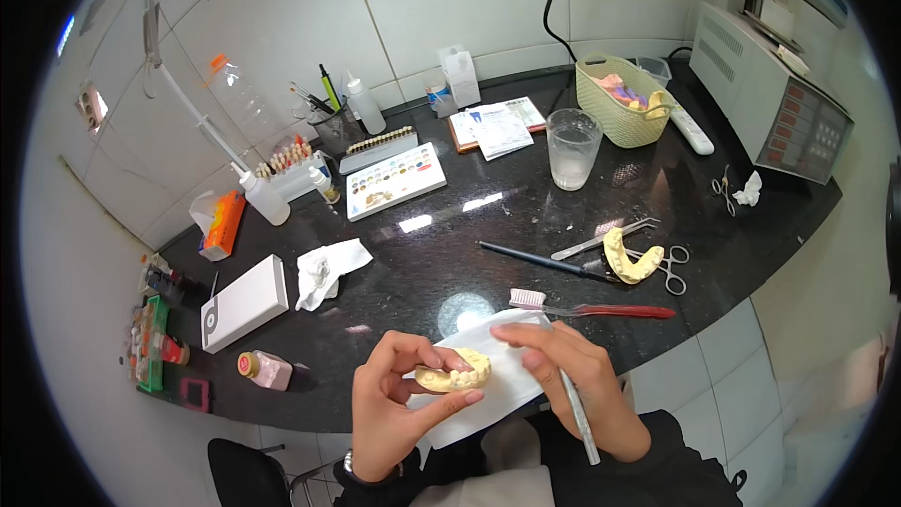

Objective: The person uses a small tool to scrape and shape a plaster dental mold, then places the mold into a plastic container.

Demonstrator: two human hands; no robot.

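My left hand [402,402] grips a pale yellow dental cast [452,377] between thumb and fingers, above a white paper sheet [502,385] on the black counter. A slim silver-handled tool [579,418] is in my right hand [584,383], its handle pointing down toward me; its working tip is hidden. The fingertips of that hand are just right of the cast, apart from it. Beyond the sheet lies a toothbrush [619,311] with a red handle. Another horseshoe-shaped dental cast [632,265] rests farther right, by scissor-handled forceps [675,268].
Tweezers [601,239] and a dark slim tool [535,258] lie mid-counter. Behind them stand a glass of water [572,155] and a green basket [624,117]. To the left are a paint palette [396,180], crumpled tissue [328,272], a white box [246,304] and a pink bottle [270,371].
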